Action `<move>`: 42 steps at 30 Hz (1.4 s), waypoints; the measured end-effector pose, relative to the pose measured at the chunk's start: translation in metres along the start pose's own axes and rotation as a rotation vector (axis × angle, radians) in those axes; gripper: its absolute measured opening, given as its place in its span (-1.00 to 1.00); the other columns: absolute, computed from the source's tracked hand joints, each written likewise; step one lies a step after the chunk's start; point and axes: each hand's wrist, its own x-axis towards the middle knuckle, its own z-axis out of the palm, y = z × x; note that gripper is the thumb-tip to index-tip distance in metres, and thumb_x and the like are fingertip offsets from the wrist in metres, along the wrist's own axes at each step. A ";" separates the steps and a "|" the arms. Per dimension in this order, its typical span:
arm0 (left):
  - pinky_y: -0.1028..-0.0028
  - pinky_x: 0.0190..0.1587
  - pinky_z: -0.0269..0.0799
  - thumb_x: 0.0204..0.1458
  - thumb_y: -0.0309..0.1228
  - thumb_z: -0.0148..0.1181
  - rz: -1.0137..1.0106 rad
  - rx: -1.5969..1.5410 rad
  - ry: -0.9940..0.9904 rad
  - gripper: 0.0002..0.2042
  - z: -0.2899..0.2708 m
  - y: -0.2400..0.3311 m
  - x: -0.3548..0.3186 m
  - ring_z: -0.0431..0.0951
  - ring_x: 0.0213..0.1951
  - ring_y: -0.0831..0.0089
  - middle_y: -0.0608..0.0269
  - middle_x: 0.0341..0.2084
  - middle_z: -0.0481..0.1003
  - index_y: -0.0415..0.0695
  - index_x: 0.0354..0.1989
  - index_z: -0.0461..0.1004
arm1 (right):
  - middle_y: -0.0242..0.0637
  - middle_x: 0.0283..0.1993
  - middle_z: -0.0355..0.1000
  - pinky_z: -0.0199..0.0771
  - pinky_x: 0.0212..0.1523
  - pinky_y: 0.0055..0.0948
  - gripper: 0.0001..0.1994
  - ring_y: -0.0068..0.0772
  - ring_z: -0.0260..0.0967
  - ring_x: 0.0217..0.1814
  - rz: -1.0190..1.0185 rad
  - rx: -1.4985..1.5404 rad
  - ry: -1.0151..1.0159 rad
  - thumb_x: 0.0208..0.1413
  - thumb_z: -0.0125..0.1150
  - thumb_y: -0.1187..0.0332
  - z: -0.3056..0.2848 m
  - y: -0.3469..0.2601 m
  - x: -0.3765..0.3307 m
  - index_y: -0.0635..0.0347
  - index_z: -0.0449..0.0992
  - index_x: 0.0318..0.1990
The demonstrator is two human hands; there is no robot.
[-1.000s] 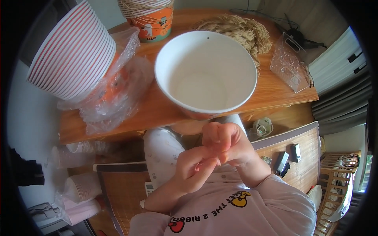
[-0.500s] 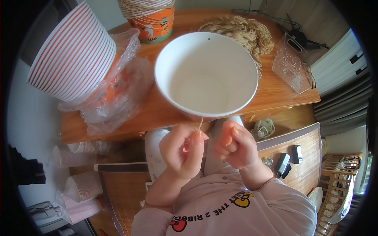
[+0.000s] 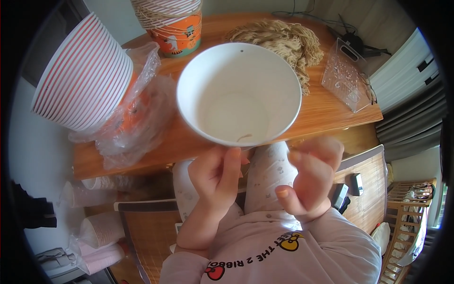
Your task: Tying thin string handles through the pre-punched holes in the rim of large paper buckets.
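White round paper bowl [image 3: 239,92], likely light & crushable, was pinched at near rim by left hand [image 3: 216,171]; right hand [image 3: 309,177] was held open, empty.

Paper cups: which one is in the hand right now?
The white cup, mouth up, pinched at its near rim by the left hand; the others sit stacked, striped, untouched.

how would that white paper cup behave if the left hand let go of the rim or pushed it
The white paper cup is probably light and a bit flexible: its wall looks thin and the left hand holds it by the rim alone. Empty, and wider at the rim than the base, it would likely tip easily and roll in a curve on the wooden table.
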 end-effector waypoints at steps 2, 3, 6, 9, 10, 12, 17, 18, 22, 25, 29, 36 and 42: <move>0.67 -0.60 0.20 0.18 -0.50 0.06 -0.019 -0.039 -0.009 -0.78 -0.003 -0.002 0.001 0.37 -0.67 0.69 0.31 -0.65 0.50 -0.29 -0.50 0.49 | -0.28 -0.07 0.36 0.07 -0.06 -0.30 -0.52 -0.29 0.18 -0.11 0.040 -0.381 -0.184 0.10 0.16 -0.10 -0.003 -0.013 0.024 0.05 0.53 0.00; 0.67 -0.61 0.28 0.13 -0.56 0.13 -0.041 -0.075 -0.017 -0.84 -0.004 -0.002 0.001 0.45 -0.67 0.67 0.25 -0.64 0.56 -0.32 -0.48 0.55 | -0.35 -0.09 0.37 0.03 -0.02 -0.28 -0.45 -0.28 0.18 -0.07 0.031 -0.396 -0.244 0.07 0.12 -0.18 0.000 -0.013 0.030 0.03 0.51 0.04; 0.65 -0.58 0.31 0.10 -0.56 0.17 -0.077 -0.058 -0.012 -0.86 -0.002 0.003 0.001 0.47 -0.65 0.66 0.23 -0.63 0.57 -0.32 -0.48 0.57 | -0.44 -0.22 0.46 0.02 0.04 -0.23 -0.35 -0.24 0.24 -0.05 -0.007 -0.462 -0.348 0.01 0.09 -0.28 0.005 -0.016 0.045 0.04 0.50 0.08; 0.64 -0.57 0.33 0.09 -0.55 0.19 -0.063 -0.103 0.004 -0.88 -0.001 -0.001 0.001 0.49 -0.63 0.64 0.24 -0.63 0.57 -0.32 -0.45 0.58 | -0.44 -0.31 0.52 0.05 0.09 -0.20 -0.33 -0.21 0.31 -0.07 -0.019 -0.406 -0.364 -0.05 0.17 -0.26 0.012 -0.012 0.055 0.06 0.51 0.08; 0.64 -0.57 0.33 0.09 -0.55 0.19 -0.058 -0.102 0.005 -0.88 -0.001 0.000 0.001 0.49 -0.63 0.64 0.24 -0.63 0.57 -0.32 -0.45 0.58 | -0.45 -0.32 0.52 0.04 0.10 -0.19 -0.35 -0.22 0.32 -0.06 -0.023 -0.397 -0.386 -0.05 0.19 -0.23 0.013 -0.014 0.058 0.06 0.51 0.08; 0.62 -0.56 0.33 0.09 -0.54 0.19 0.100 -0.004 0.045 -0.88 0.000 0.001 0.003 0.49 -0.62 0.63 0.24 -0.65 0.56 -0.32 -0.45 0.59 | -0.49 -0.32 0.56 0.01 0.15 -0.19 -0.49 -0.28 0.34 -0.02 -0.003 -0.332 -0.416 -0.02 0.31 0.03 0.013 -0.018 0.064 0.07 0.51 0.06; 0.60 -0.55 0.33 0.07 -0.52 0.21 0.049 0.061 0.010 -0.88 -0.005 0.001 0.003 0.48 -0.60 0.64 0.24 -0.68 0.53 -0.30 -0.46 0.58 | -0.54 -0.30 0.59 0.02 0.13 -0.24 -0.54 -0.33 0.35 -0.02 0.022 -0.241 -0.392 -0.11 0.33 0.40 0.015 -0.016 0.061 0.12 0.49 0.05; 0.60 -0.55 0.33 0.06 -0.52 0.22 0.049 0.078 0.011 -0.89 -0.005 0.001 0.003 0.47 -0.60 0.65 0.25 -0.69 0.51 -0.29 -0.47 0.58 | -0.55 -0.29 0.60 0.03 0.12 -0.26 -0.52 -0.35 0.35 -0.02 0.042 -0.202 -0.365 -0.15 0.32 0.50 0.015 -0.015 0.060 0.14 0.48 0.03; 0.60 -0.55 0.34 0.03 -0.51 0.22 0.108 0.157 0.019 -0.90 -0.008 -0.009 0.001 0.48 -0.59 0.64 0.25 -0.67 0.52 -0.26 -0.47 0.58 | -0.62 -0.36 0.55 0.08 -0.02 -0.32 -0.54 -0.41 0.36 -0.07 0.055 -0.129 -0.253 -0.18 0.35 0.49 0.022 -0.008 0.051 0.05 0.52 0.00; 0.59 -0.55 0.35 0.05 -0.47 0.20 0.219 0.045 -0.021 -0.88 -0.006 -0.013 0.000 0.48 -0.58 0.63 0.24 -0.60 0.55 -0.29 -0.35 0.55 | -0.66 -0.35 0.56 0.07 -0.07 -0.40 -0.54 -0.48 0.36 -0.09 0.035 -0.086 -0.163 -0.24 0.38 0.51 0.021 -0.003 0.045 0.03 0.55 -0.06; 0.55 -0.38 0.44 0.06 -0.45 0.16 0.163 -0.239 0.139 -0.83 0.008 -0.004 -0.002 0.55 -0.46 0.54 0.18 -0.49 0.58 -0.32 -0.27 0.43 | -0.68 -0.32 0.56 0.06 -0.12 -0.44 -0.55 -0.54 0.36 -0.16 0.012 -0.042 -0.070 -0.28 0.47 0.46 0.017 -0.005 0.032 0.01 0.58 -0.09; 0.34 -0.04 0.46 0.20 -0.08 0.08 0.086 -0.038 -0.166 -0.58 -0.019 -0.010 -0.009 0.60 -0.12 0.18 -0.01 -0.33 0.55 -0.29 -0.31 0.31 | -0.68 -0.28 0.57 0.02 -0.20 -0.46 -0.59 -0.60 0.39 -0.22 -0.068 -0.115 0.000 -0.31 0.55 0.40 0.034 0.005 -0.007 -0.04 0.59 -0.19; 0.48 -0.12 0.50 0.16 -0.52 0.12 0.068 -0.065 -0.123 -0.90 -0.012 0.000 -0.005 0.63 -0.17 0.33 -0.08 -0.26 0.59 -0.29 -0.32 0.36 | -0.52 -0.27 0.58 0.05 -0.20 -0.42 -0.65 -0.52 0.43 -0.24 0.005 0.120 0.096 -0.30 0.50 0.50 0.049 0.019 -0.027 0.05 0.57 -0.27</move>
